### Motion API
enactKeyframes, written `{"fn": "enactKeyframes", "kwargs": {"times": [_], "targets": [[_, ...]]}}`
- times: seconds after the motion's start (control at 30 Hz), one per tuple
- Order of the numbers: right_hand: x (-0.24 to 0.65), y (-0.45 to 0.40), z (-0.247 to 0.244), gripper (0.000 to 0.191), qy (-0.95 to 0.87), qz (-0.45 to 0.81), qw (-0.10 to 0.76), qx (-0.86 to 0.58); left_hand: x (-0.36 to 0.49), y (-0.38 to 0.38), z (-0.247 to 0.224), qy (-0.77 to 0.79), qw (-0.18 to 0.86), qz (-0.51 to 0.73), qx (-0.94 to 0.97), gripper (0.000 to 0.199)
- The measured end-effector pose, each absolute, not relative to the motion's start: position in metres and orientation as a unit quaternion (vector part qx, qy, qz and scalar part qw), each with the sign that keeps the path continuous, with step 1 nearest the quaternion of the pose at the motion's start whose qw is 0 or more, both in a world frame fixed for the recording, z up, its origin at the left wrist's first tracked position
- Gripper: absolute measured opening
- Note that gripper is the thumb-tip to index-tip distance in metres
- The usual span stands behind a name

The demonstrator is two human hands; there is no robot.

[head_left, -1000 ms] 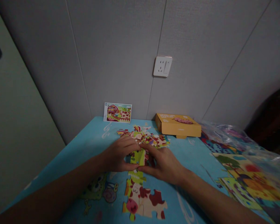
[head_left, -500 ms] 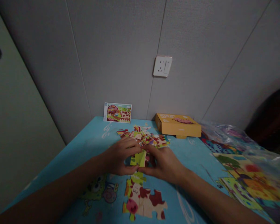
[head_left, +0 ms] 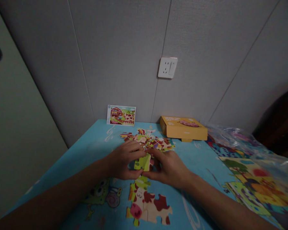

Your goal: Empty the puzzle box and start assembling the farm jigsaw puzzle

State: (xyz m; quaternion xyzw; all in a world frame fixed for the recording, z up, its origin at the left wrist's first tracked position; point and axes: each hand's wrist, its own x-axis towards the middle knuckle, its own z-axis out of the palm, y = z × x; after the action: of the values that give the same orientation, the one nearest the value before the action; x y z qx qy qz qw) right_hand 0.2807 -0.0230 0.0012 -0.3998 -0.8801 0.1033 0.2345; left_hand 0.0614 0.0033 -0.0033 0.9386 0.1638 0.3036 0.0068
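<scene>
Green puzzle pieces (head_left: pixel 143 163) are between my two hands, above the table's middle. My left hand (head_left: pixel 128 159) grips them from the left, thumb at the near edge and fingers at the far edge. From the right, my right hand (head_left: pixel 166 167) pinches the same pieces, its thumb close to the left one. Nearer to me lies a joined cow section (head_left: pixel 148 206) with a pink nose and brown patches, and a green piece (head_left: pixel 142 182) at its top. Beyond my hands is a pile of loose puzzle pieces (head_left: pixel 156 142), partly hidden by my fingers.
A picture card (head_left: pixel 121 115) leans on the wall at the back. To its right sits a yellow box (head_left: pixel 183 128). Colourful printed sheets (head_left: pixel 261 179) and clear plastic (head_left: pixel 242 140) lie along the right side of the blue table (head_left: pixel 96 143).
</scene>
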Motion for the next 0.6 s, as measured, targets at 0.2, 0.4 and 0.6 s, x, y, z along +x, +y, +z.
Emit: {"fn": "enactKeyframes", "kwargs": {"times": [0.2,0.4,0.6], "targets": [[0.2806,-0.0219,-0.0006,0.056,-0.880,0.104,0.238,-0.398,0.0622,0.0044,-0.0046,0.160,0.005,0.311,0.937,0.035],[0.2790,-0.0233,0.0008,0.054,-0.878,0.102,0.233,-0.405,0.0626,0.0032,-0.0048,0.167,0.014,0.309,0.936,0.036],[0.2765,-0.0271,0.0041,0.049,-0.880,0.088,0.217,-0.413,0.0633,0.0025,-0.0071,0.167,0.022,0.298,0.940,0.035]]}}
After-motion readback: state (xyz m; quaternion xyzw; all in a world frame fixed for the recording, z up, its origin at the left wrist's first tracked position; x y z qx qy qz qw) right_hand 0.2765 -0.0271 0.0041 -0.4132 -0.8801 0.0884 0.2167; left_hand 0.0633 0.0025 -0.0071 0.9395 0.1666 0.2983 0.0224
